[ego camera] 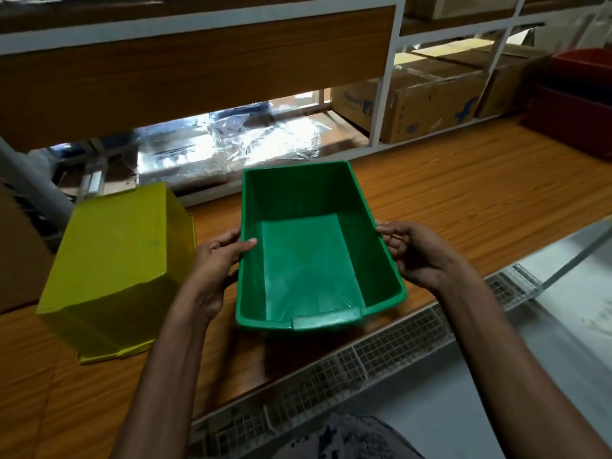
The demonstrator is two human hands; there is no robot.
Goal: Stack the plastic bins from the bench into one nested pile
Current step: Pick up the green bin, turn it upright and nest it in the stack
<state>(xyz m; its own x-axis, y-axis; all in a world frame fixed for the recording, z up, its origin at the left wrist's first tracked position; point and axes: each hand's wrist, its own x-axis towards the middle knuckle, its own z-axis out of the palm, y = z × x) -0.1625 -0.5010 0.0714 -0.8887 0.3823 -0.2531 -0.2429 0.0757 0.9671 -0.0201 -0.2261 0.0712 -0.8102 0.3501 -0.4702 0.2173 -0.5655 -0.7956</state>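
A green plastic bin (308, 260) is upright and empty, open side up, over the middle of the wooden bench (463, 207). My left hand (215, 266) grips its left rim, thumb inside the wall. My right hand (417, 253) grips its right rim. A yellow bin (116, 270) lies upside down on the bench to the left, close to my left hand but apart from the green bin. At the far right stand dark red bins (576, 104), one on top of another.
Cardboard boxes (424, 104) fill the white-framed shelf behind the bench. Crinkled clear plastic sheets (231, 144) lie under a wooden shelf board at the back. A wire mesh tray (381, 352) runs along the bench's near edge.
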